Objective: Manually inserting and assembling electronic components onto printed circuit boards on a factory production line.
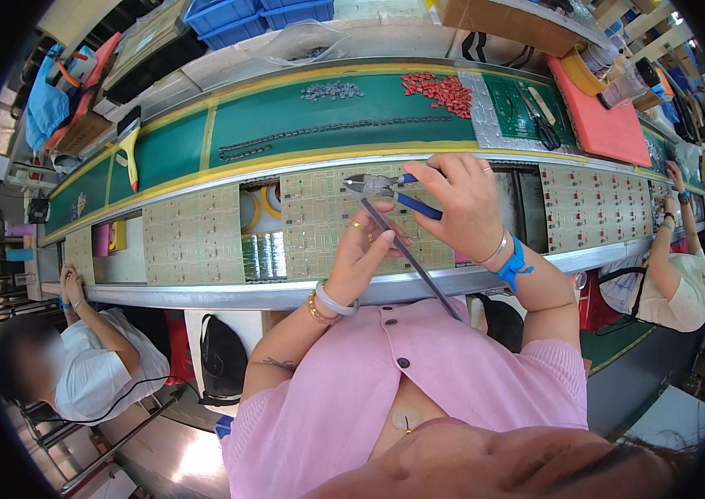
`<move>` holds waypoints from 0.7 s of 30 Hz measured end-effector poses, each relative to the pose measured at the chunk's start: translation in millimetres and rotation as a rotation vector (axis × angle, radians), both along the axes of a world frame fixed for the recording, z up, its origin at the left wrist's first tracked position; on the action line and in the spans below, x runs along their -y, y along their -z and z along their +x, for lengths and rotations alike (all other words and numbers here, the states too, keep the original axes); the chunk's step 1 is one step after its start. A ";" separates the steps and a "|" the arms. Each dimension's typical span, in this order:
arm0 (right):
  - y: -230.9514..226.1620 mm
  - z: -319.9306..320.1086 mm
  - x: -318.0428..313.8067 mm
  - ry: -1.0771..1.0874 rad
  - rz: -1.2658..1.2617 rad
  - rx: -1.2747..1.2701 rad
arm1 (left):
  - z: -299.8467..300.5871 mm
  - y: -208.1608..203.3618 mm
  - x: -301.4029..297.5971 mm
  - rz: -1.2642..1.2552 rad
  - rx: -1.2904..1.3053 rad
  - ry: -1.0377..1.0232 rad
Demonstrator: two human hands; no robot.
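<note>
My right hand (pixel 470 208) is closed around the blue handles of a pair of side cutters (pixel 379 185), whose metal jaws point left. Long and dark, a narrow strip or tube (pixel 424 274) is pinched in my left hand (pixel 359 259) and slants down toward my chest. Its upper end lies close to the cutter jaws; I cannot tell if they touch. Both hands are above a circuit board panel (pixel 309 218) on the line's rails.
Behind the rail, a green bench surface (pixel 278 104) bears red parts (pixel 440 91), grey parts (pixel 332 90) and a row of small dark parts (pixel 344 128). Scissors (pixel 545 129) and a brush (pixel 129 151) lie there too. Other panels (pixel 194 237) flank mine. People work at left and right.
</note>
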State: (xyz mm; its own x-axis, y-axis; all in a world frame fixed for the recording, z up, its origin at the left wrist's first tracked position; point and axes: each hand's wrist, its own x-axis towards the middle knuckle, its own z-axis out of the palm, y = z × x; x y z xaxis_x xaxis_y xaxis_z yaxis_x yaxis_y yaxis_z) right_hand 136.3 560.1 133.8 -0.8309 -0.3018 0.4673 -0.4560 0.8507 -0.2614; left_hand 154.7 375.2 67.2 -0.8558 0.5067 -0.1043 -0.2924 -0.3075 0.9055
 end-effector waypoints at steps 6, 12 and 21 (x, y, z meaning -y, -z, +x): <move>36.7 -4.1 -6.3 -0.009 -0.060 -0.204 | 0.8 1.2 -7.9 0.015 0.017 0.005; 45.9 -46.0 -62.4 0.327 -0.333 -0.147 | -3.0 -1.2 11.6 0.027 0.045 -0.150; 115.9 -116.4 -220.9 0.682 0.134 0.087 | -21.1 -4.4 45.8 0.055 -0.019 -0.401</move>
State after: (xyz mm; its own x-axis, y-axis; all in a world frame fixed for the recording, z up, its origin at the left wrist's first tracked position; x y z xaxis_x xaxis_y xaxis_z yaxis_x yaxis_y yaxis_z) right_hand 20.0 781.0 17.8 -0.8882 0.2500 0.3855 0.2090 0.9670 -0.1457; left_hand 133.5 329.4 71.6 -0.9882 0.1367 -0.0688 -0.1230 -0.4421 0.8885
